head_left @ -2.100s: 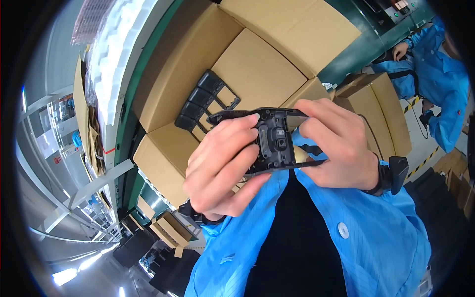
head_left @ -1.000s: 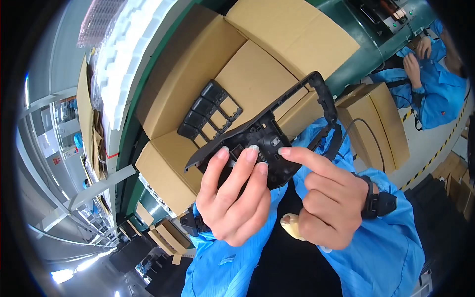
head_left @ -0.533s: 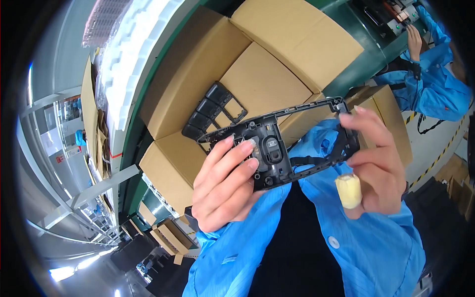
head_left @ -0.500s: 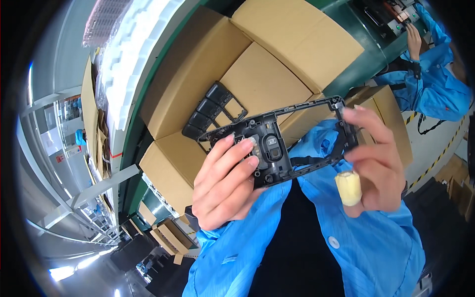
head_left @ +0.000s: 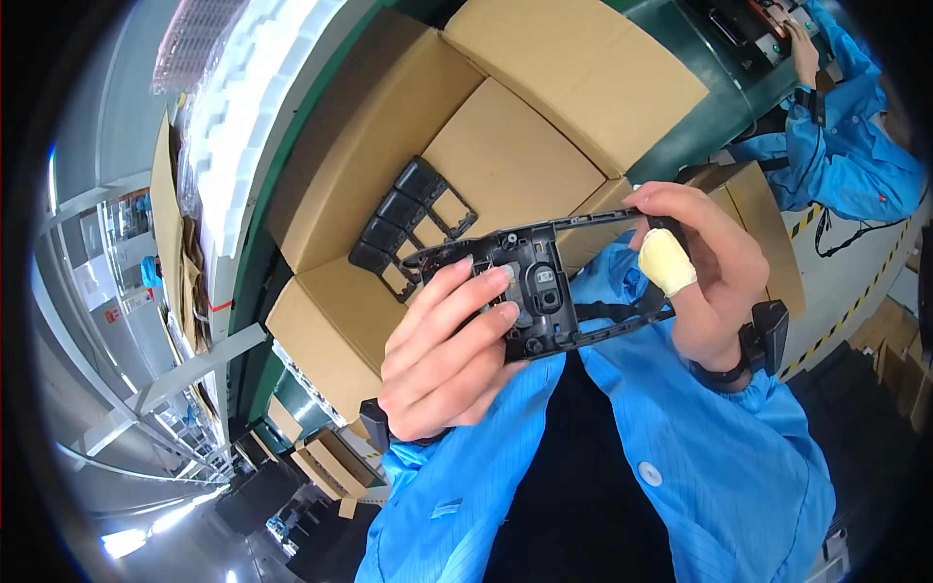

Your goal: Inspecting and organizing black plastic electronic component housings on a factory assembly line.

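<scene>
A black plastic device housing point(head_left: 544, 290), with an open frame on its right part, is held up in front of my chest. My left hand point(head_left: 442, 355) grips its left end, fingers lying over the inner side. At the right end my right hand point(head_left: 714, 267) closes round the frame's edge. A yellow finger cot point(head_left: 666, 260) covers that hand's thumb. Beyond the housing, several similar black frame parts point(head_left: 403, 219) lie in an open cardboard box point(head_left: 520, 146).
Another cardboard box point(head_left: 743, 209) stands to the right. At the upper right a co-worker in a blue coat point(head_left: 846, 155) reaches over a green bench point(head_left: 705, 83). White plastic trays point(head_left: 238, 126) are stacked at the upper left. Yellow-black tape point(head_left: 826, 325) marks the floor.
My right hand has moved up on the housing's right end, and its thumb has swung up onto the frame. The housing has tilted slightly. My left hand keeps its grip.
</scene>
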Motion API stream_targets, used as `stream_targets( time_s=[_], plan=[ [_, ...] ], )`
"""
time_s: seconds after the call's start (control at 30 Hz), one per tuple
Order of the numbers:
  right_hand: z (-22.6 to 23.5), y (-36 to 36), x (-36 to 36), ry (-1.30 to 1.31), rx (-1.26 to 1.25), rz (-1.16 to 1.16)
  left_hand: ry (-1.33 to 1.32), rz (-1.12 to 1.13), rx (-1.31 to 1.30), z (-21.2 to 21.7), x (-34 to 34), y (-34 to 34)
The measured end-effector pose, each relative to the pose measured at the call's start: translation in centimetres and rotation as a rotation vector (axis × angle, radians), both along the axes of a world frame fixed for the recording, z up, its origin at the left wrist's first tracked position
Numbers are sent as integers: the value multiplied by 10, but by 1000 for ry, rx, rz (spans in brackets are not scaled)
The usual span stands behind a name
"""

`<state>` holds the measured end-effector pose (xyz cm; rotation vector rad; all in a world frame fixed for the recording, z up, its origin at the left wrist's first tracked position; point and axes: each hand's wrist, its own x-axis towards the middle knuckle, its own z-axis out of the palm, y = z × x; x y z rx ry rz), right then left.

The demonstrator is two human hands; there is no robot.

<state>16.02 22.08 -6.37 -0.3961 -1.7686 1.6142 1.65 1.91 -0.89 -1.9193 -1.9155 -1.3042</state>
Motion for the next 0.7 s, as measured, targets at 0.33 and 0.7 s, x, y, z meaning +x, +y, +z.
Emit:
stream_targets(
  time_s=[0.33, 0.7],
  plan=[
    [-8, 6, 7, -120, -53, 76, -365, 113, -7, -13, 2, 7],
    [-27, 7, 20, -165, 332, 165, -474, 74, -60, -27, 3, 8]
  ],
)
